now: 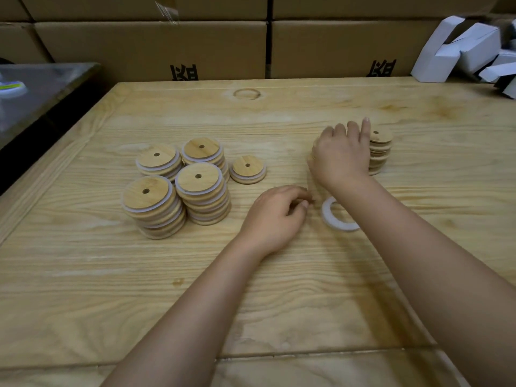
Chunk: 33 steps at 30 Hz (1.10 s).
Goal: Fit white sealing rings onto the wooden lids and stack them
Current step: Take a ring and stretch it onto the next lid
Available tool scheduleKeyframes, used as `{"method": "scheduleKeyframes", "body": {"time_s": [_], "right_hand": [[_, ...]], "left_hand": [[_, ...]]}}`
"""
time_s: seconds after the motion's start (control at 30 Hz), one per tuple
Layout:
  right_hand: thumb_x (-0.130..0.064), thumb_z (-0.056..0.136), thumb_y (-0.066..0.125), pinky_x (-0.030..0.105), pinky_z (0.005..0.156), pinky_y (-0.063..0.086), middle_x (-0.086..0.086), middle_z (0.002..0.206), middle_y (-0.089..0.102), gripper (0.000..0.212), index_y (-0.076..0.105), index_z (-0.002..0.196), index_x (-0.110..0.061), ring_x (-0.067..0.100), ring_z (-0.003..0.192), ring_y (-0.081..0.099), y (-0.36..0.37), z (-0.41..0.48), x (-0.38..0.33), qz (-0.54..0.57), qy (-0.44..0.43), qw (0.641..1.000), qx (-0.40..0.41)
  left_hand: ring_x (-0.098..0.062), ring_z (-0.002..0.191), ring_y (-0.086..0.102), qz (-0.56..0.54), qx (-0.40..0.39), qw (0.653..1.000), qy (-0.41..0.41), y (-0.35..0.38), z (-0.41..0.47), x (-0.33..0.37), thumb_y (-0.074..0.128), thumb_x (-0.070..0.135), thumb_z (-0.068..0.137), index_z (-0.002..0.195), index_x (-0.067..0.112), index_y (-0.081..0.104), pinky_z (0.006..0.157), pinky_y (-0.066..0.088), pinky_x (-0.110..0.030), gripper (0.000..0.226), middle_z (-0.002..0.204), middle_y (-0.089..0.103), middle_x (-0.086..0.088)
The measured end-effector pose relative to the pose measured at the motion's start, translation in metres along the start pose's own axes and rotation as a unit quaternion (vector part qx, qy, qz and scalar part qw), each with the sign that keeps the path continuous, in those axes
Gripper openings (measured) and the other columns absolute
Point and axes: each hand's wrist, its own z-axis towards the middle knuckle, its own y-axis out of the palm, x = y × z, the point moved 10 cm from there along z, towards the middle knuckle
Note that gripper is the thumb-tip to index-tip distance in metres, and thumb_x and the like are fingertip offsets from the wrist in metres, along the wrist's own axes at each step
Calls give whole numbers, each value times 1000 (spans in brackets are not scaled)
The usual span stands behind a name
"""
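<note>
Four stacks of ringed lids (201, 188) stand together at the left of the surface (83, 289), with a low pile (247, 169) just right of them. Our right hand (340, 159) hangs farther right, knuckles up, most fingers bent down and one straight, just left of a stack of bare lids (380, 152); we cannot tell whether it grips anything. Our left hand (275, 216) rests near the middle, fingers curled toward the thumb, and we cannot tell if it pinches something. One white ring (333, 219) lies flat between the hands, partly under the right forearm. Cardboard boxes (156, 46) line the far edge.
</note>
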Motion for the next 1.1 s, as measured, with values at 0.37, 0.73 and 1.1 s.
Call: {"method": "scheduleKeyframes", "body": {"time_s": [0.37,0.73,1.1], "right_hand": [[6,84,39,42,117,9,20,98,63,26,57,103,4,35,97,56,-11,-15,-3,8,-68,995,78],[-2,80,57,36,76,50,14,105,69,29,65,108,-2,31,101,63,-48,-80,-28,223,-133,951,166],[2,78,64,40,91,49,20,115,62,35,64,112,3,36,106,59,-40,-105,-48,324,-215,910,145]], "left_hand": [[-1,93,61,-116,29,989,-85,-7,-1,-16,50,19,93,106,24,66,84,45,-17,21,97,70,12],[-12,86,67,-401,143,892,-150,-24,-2,-27,28,31,102,109,10,58,86,50,-24,37,90,70,-7],[-18,92,60,-446,153,859,-200,-28,-4,-34,39,6,98,133,0,45,81,50,-25,35,113,62,-20]]}}
